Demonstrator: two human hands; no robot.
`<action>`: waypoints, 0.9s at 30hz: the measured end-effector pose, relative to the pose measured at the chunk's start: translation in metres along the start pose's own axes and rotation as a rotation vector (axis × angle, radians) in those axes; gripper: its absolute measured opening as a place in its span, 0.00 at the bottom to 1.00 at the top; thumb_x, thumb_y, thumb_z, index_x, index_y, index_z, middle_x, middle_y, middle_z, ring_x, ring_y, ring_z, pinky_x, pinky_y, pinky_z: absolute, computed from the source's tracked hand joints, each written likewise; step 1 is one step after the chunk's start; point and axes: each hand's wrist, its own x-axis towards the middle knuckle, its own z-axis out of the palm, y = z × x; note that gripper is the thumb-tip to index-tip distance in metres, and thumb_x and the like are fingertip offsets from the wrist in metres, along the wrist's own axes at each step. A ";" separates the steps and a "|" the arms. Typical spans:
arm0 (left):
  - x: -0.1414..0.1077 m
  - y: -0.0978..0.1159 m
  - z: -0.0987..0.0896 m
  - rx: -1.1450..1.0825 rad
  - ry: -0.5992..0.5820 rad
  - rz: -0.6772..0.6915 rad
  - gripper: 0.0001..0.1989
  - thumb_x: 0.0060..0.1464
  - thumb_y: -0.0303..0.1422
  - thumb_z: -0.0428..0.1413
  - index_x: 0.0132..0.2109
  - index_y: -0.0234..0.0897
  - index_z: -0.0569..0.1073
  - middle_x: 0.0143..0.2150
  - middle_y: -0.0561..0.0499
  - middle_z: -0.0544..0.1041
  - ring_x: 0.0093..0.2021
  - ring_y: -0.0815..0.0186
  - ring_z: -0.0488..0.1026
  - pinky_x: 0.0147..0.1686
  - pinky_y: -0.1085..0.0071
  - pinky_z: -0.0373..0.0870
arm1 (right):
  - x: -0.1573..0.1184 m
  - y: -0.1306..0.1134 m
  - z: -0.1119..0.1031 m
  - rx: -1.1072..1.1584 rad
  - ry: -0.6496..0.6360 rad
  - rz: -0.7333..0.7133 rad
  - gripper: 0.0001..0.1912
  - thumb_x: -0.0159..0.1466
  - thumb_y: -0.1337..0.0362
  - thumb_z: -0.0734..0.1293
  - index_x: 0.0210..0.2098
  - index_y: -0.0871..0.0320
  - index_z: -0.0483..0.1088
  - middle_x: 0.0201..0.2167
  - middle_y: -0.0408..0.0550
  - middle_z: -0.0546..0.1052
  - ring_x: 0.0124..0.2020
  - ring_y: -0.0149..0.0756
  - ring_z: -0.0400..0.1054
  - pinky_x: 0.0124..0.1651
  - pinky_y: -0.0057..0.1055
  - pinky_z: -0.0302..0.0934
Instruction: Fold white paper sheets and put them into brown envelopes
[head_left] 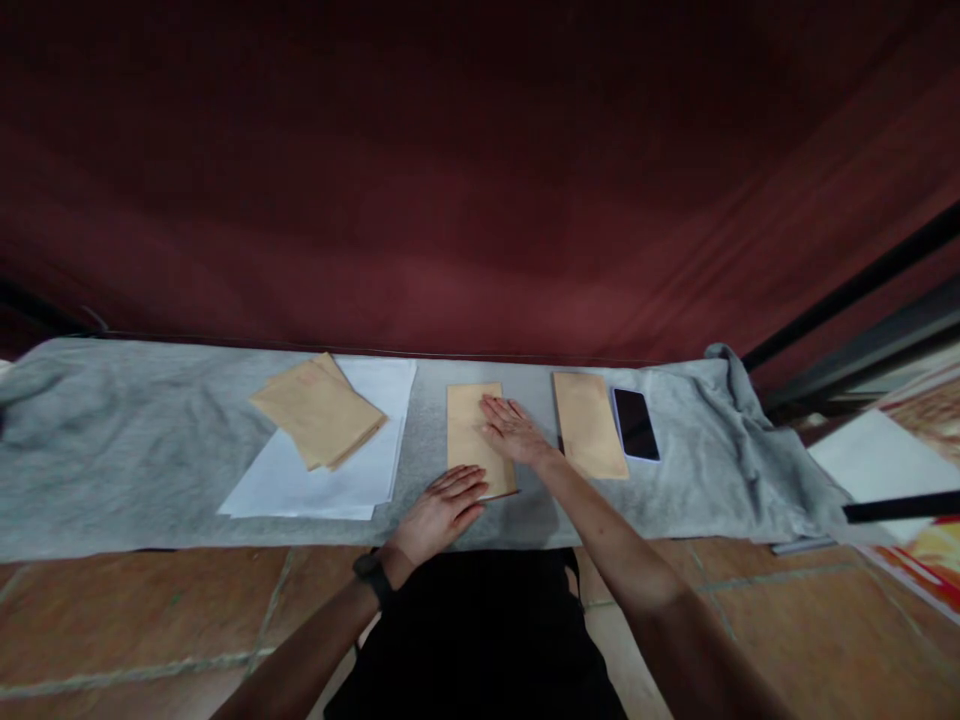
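Pressing the brown paper piece (465, 430) smooth calls for even weight: the left hand (439, 515), fingers spread flat and gripping nothing, steadies its near end, while the right hand (517, 435), fingers likewise outstretched, bears on its right side. The piece lies beneath both hands' fingers. Well left of the left fingers, brown papers (319, 410) overlap white sheets (300, 490); right of the right fingers lie a brown stack (589, 425), which the forearm nearly brushes, then a phone (637, 425). Soft gray cloth (112, 430) underneath could crease.
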 end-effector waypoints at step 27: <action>-0.005 0.005 0.003 0.049 0.133 -0.033 0.13 0.66 0.34 0.50 0.53 0.40 0.76 0.55 0.47 0.78 0.58 0.62 0.72 0.60 0.59 0.69 | -0.036 -0.027 0.016 -0.031 0.091 0.011 0.32 0.74 0.52 0.49 0.72 0.61 0.46 0.72 0.52 0.49 0.72 0.40 0.44 0.73 0.46 0.38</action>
